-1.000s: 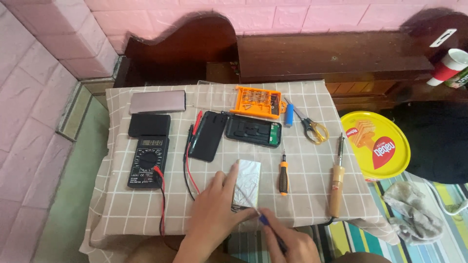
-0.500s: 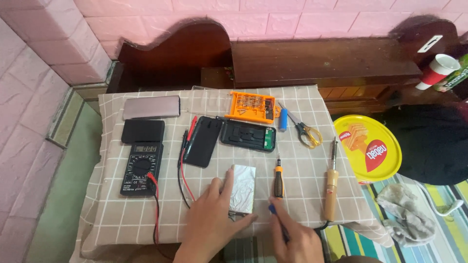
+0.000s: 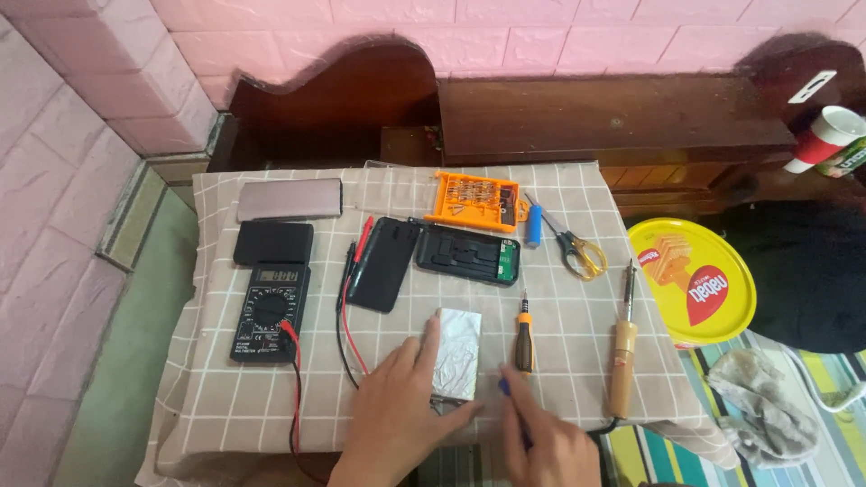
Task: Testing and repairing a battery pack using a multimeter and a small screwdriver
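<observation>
Two bare hands work at the near edge of a counter (image 3: 225,406) covered in a checked cloth. My left hand (image 3: 392,419) rests flat beside a silver foil-wrapped battery pack (image 3: 456,353), fingers together and thumb lying along the pack's left edge, steadying it. My right hand (image 3: 546,442) has its fingers closed around a thin blue-tipped tool (image 3: 507,390) aimed at the pack's lower right corner. The pack lies flat near the front middle of the counter and looks unopened, so I judge the work barely begun. Just right of it sit an orange-handled screwdriver (image 3: 523,335) and a wooden-handled soldering iron (image 3: 621,347). Further back lie a black multimeter (image 3: 269,311) with red and black leads, an opened black case (image 3: 467,254), an orange bit set (image 3: 475,200) and scissors (image 3: 573,248).
</observation>
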